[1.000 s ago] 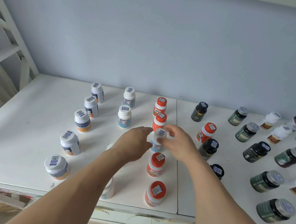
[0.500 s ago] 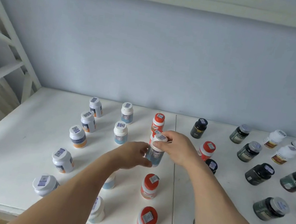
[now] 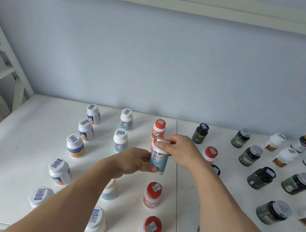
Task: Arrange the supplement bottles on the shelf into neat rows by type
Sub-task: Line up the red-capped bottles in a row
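Both hands hold one white bottle with a blue label (image 3: 159,159) above the middle of the white shelf (image 3: 14,146). My left hand (image 3: 133,162) grips its lower body from the left. My right hand (image 3: 180,149) grips its white cap from above. Behind it stands a red-capped bottle (image 3: 159,127); two more red-capped bottles (image 3: 152,195) stand in front in a line. To the left stand a row of blue-labelled white bottles (image 3: 120,140) and a row of orange-banded white bottles (image 3: 75,145). My arms partly hide several bottles.
Dark green and black bottles (image 3: 261,176) and white ones with brown labels (image 3: 285,157) stand in rows on the right. A lone red-capped bottle (image 3: 209,154) stands right of my right hand. A white frame (image 3: 1,65) rises at the left; the wall is close behind.
The blue-labelled bottle has been lifted off the shelf and turned upright between both hands. The camera has tilted up, so the shelf sits lower in view.
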A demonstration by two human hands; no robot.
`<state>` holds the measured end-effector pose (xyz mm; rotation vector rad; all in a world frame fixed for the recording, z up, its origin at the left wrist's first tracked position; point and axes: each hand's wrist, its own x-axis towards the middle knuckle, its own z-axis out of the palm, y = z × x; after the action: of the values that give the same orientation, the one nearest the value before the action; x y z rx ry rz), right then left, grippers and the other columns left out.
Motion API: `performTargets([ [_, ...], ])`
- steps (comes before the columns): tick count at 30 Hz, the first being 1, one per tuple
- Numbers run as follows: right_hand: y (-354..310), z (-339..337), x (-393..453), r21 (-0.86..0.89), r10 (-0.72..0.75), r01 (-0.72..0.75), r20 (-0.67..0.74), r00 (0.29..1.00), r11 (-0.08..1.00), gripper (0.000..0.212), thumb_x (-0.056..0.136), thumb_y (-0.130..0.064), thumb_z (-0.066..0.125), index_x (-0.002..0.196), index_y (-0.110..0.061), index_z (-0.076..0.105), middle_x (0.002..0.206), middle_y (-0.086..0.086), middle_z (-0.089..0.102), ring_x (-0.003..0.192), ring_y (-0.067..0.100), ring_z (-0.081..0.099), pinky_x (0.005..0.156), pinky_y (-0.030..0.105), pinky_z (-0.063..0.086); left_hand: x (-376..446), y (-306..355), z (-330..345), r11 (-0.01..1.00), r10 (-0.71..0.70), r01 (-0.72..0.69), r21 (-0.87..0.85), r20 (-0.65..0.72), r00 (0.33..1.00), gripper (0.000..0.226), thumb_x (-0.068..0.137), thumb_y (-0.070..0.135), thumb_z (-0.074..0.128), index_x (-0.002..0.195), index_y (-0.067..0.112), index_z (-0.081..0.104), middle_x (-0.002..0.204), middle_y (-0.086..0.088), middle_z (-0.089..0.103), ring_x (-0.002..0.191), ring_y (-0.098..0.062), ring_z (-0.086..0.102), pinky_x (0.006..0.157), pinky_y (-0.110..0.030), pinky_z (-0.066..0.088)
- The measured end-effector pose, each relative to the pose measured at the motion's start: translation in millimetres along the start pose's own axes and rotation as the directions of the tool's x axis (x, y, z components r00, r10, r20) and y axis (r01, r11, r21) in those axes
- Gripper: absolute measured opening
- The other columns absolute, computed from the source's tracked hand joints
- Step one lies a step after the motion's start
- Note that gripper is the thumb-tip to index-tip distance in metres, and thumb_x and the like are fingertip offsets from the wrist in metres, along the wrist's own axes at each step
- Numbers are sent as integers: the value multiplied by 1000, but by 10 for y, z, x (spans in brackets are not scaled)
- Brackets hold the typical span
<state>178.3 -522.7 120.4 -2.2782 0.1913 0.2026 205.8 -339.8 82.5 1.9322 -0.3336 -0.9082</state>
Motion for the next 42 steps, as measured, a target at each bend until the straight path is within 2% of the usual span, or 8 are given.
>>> performTargets([
  [3, -14, 7, 9, -4, -18, 18, 2, 1000, 1000, 43, 90, -46, 64, 123, -19, 64, 119, -2, 65, 99, 12, 60, 65, 19, 42, 26, -4, -13, 999, 9, -7, 50, -39, 999, 48, 78, 30, 79, 123, 20, 64, 111, 6, 71, 106, -16, 64, 103, -33, 45],
  [7, -30, 83, 40, 40, -36, 36, -5, 999, 999, 32, 85, -41, 70, 110, -20, 67, 108, -1, 68, 94, 14, 62, 73, 27, 51, -34, 32, -97, 912, 80, -10, 409, -154, 985, 48, 79, 37, 74, 124, 23, 61, 116, 8, 67, 104, -14, 62, 94, -30, 50],
  [10, -40, 200, 66, 39, -48, 48, 22, 999, 998, 30, 81, -40, 74, 104, -23, 67, 102, -3, 69, 94, 15, 64, 87, 39, 54, -155, 57, -198, 701, 177, 68, 710, -266, 948, 49, 89, 41, 63, 134, 27, 51, 129, 9, 59, 115, -15, 57, 94, -30, 48],
  [13, -101, 328, 79, 2, -74, 74, 26, 997, 997, 33, 80, -39, 76, 107, -23, 65, 104, -5, 68, 95, 15, 64, 83, 34, 52, -238, -45, -293, 461, 330, 129, 878, -304, 894, 38, 96, 42, 48, 131, 28, 51, 128, 8, 59, 113, -21, 58, 86, -34, 49],
  [16, -178, 487, 80, -32, -95, 96, 26, 995, 995, 34, 80, -39, 76, 108, -25, 64, 104, -8, 67, 94, 12, 63, 71, 25, 47, -288, -192, -369, 393, 404, 126, 911, -295, 866, 31, 97, 40, 46, 120, 23, 57, 116, 3, 63, 103, -25, 60, 77, -34, 48],
  [21, -328, 764, 123, -27, -67, 67, 7, 998, 997, 38, 80, -37, 77, 113, -27, 63, 111, -9, 66, 98, 9, 64, 74, 25, 48, -338, -404, -588, 378, 490, 98, 920, -289, 822, 28, 96, 39, 47, 115, 23, 59, 109, 2, 65, 96, -25, 61, 70, -33, 46],
  [24, -411, 925, 151, -29, -39, 39, -10, 999, 999, 36, 77, -39, 78, 108, -27, 65, 106, -9, 67, 95, 9, 65, 81, 33, 54, -371, -504, -739, 365, 493, 64, 929, -251, 833, 29, 96, 39, 46, 117, 23, 58, 113, 4, 64, 99, -23, 61, 73, -33, 45],
  [42, -616, 1506, 196, -3, 67, -67, -99, 993, 998, 46, 78, -31, 79, 119, -24, 60, 113, -9, 59, 100, 11, 62, 89, 29, 50, -499, -687, -1155, 427, 487, -38, 903, -194, 852, 32, 97, 40, 44, 119, 22, 59, 116, 5, 63, 103, -21, 60, 74, -32, 49],
])
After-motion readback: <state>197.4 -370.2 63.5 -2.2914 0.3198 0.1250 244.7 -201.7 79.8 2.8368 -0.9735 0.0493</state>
